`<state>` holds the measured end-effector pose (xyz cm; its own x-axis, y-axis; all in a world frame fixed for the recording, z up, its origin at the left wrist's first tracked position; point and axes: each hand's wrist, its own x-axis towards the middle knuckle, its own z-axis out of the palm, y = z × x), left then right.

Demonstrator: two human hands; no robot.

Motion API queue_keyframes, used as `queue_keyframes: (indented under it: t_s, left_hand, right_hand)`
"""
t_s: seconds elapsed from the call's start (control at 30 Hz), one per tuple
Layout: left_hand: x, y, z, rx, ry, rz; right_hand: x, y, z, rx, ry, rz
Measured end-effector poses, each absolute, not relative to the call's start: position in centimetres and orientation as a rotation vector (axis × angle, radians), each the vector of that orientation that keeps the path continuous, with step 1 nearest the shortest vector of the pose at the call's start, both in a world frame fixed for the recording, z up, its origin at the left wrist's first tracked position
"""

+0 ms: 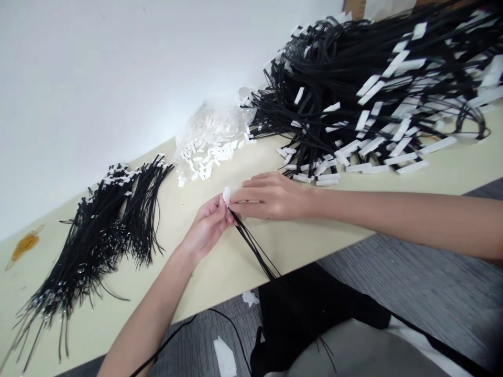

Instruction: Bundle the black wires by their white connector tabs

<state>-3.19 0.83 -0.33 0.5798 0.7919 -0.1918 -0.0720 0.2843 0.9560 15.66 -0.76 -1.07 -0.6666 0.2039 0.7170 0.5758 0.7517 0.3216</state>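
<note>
Near the middle of the table, my left hand (208, 225) pinches a small white piece (227, 196) between thumb and fingers. Several thin black wires (255, 248) run from there down over the table edge towards my lap. From the right, my right hand (267, 197) reaches in, its thumb and fingertips closed at the white piece and the upper ends of the wires. What exactly the right fingertips grip is partly hidden. Behind both hands, a clear plastic bag (214, 123) lies with many small white connectors (208, 159) spilling out of it.
On the left lies a bundle of black wires (98, 235) with white ends and shiny tips. A large heap of black wires with white tabs (334, 78) fills the back right. An amber stain-like patch (25, 246) is at far left. White scraps (225, 356) lie on the floor.
</note>
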Motion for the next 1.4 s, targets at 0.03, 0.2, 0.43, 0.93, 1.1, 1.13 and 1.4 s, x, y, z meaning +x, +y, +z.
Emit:
queue_keyframes:
  t_s: [0.03, 0.2, 0.43, 0.93, 1.1, 1.13, 1.4]
  left_hand:
    - [-3.2, 0.8, -0.3, 1.151, 0.768, 0.655]
    - [-3.2, 0.5, -0.4, 1.205, 0.779, 0.650]
    - [-2.9, 0.2, -0.2, 1.289, 0.773, 0.642]
    - [-2.8, 0.1, -0.3, 1.232, 0.788, 0.691]
    - [-2.7, 0.0, -0.4, 1.192, 0.793, 0.689]
    - [-2.7, 0.1, -0.4, 1.180, 0.786, 0.698]
    - [-2.7, 0.4, -0.2, 1.134, 0.702, 0.798]
  right_hand:
    - [15.7, -0.7, -1.0, -0.561, -2.260, -0.742]
    - [15.8, -0.6, -0.8, -0.466, -2.284, -0.882]
    - [15.9, -0.5, -0.9, -0.337, -2.293, -0.996]
    - [15.7, -0.4, -1.1, -0.349, -2.270, -0.921]
    - [15.1, -0.6, -1.6, -0.452, -2.235, -0.631]
    - [14.8, -0.8, -1.4, -0.472, -2.209, -0.472]
    - [16.1, -1.3, 2.7, -0.566, -1.557, 0.820]
